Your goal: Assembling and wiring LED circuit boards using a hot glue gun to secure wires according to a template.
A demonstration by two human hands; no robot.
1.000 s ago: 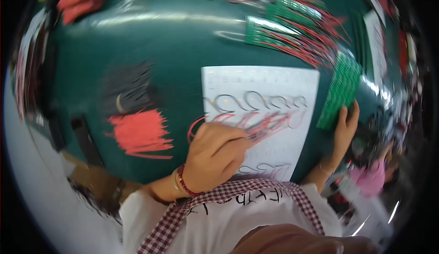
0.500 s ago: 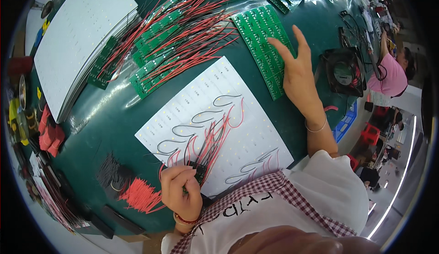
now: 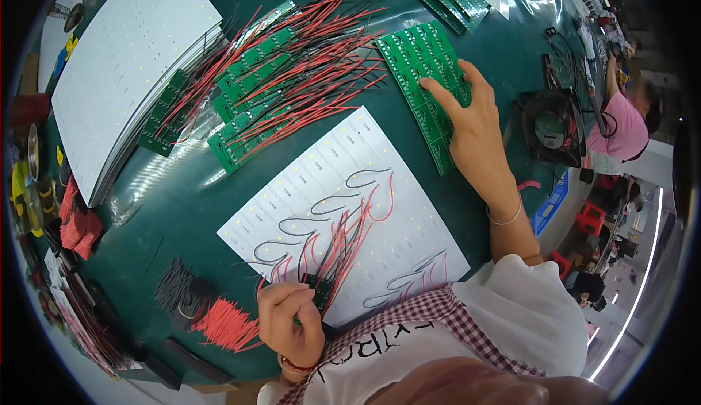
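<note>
My left hand [image 3: 293, 326] is closed at the near edge of a white panel [image 3: 445, 241], pinching a small dark green circuit board [image 3: 320, 288]. Red and black wires [image 3: 343, 248] fan from that board across the panel. Loops of black and red wire stand along the panel's rows of small yellow spots. My right hand [image 3: 478, 142] reaches over a green circuit board sheet [image 3: 418, 58] divided into small units. Its thumb lies on the sheet, and the index finger is bent at the right edge, well apart from the thumb. The other fingers are mostly hidden.
Green board strips [image 3: 252, 76] with many red and black wires lie beyond the panel. A stack of white panels [image 3: 131, 62] stands far left. Cut black wires [image 3: 179, 288] and red wires [image 3: 228, 325] lie near left. A black fan [image 3: 548, 128] sits right; a person in pink [image 3: 621, 128] is beyond.
My right thumb and index finger have come down onto the green sheet, the index finger bending more. My left hand keeps its pinch on the small board. The whole view has shifted slightly.
</note>
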